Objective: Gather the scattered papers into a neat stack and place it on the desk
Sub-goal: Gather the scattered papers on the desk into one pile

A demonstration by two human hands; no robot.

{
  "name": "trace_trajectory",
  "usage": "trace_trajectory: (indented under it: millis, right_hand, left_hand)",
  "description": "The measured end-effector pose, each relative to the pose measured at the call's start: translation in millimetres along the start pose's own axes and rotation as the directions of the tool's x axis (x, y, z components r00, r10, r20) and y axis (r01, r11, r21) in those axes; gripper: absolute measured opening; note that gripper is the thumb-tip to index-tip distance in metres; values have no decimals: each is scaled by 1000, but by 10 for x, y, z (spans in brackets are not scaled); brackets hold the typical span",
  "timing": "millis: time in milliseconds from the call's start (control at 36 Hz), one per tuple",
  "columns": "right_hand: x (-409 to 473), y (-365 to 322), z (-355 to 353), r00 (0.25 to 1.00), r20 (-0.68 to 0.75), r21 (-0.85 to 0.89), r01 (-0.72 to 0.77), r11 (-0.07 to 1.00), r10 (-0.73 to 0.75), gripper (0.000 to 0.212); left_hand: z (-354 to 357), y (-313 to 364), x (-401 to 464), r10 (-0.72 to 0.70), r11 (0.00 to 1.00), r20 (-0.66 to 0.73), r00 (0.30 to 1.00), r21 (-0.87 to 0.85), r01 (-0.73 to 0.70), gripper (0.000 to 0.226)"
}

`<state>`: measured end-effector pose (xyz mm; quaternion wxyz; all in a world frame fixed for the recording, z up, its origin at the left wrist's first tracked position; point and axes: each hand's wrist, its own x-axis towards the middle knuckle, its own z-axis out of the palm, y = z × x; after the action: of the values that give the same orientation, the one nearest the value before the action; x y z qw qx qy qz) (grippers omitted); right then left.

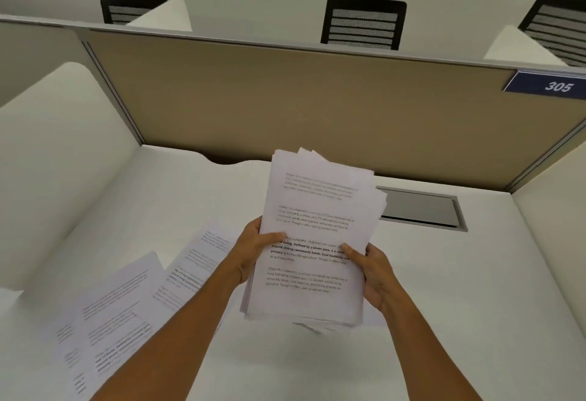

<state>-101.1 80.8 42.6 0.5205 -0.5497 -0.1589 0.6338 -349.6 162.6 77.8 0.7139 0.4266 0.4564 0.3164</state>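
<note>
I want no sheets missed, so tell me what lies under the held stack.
Below the stack, held by the left hand and right hand, only bare desk shows. Anything directly beneath is covered. Loose sheets lie to its left.

A stack is held above the desk at centre, gripped at its 9 o'clock edge by the left hand and at its 4 o'clock edge by the right hand. Loose sheets are spread on the desk at 8 o'clock from the stack, overlapping one another. A hatch is set in the desk at 2 o'clock, partly hidden behind the stack. A partition stands at 12 o'clock along the desk's far edge, with a sign fixed at its 2 o'clock corner. Three chairs are seen beyond the partition.
</note>
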Motion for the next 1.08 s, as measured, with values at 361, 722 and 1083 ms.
trace_trajectory:
  millis: [361, 722, 1083]
  right_hand:
    - [285, 141, -389, 947, -320, -251, -83, 964, -2, 26]
    - [841, 253, -571, 919, -392, -514, -188, 837, -35, 29]
    - [1150, 418, -627, 851, -522, -758, -429, 491, -62, 64]
  left_hand:
    - [586, -805, 452, 25, 890, -245, 969, 447, 90, 33]
    - [780, -1273, 1004, -105, 723, -403, 909, 597, 348, 28]
    - [986, -1512, 1245, -230, 394, -604, 763, 659, 641, 66]
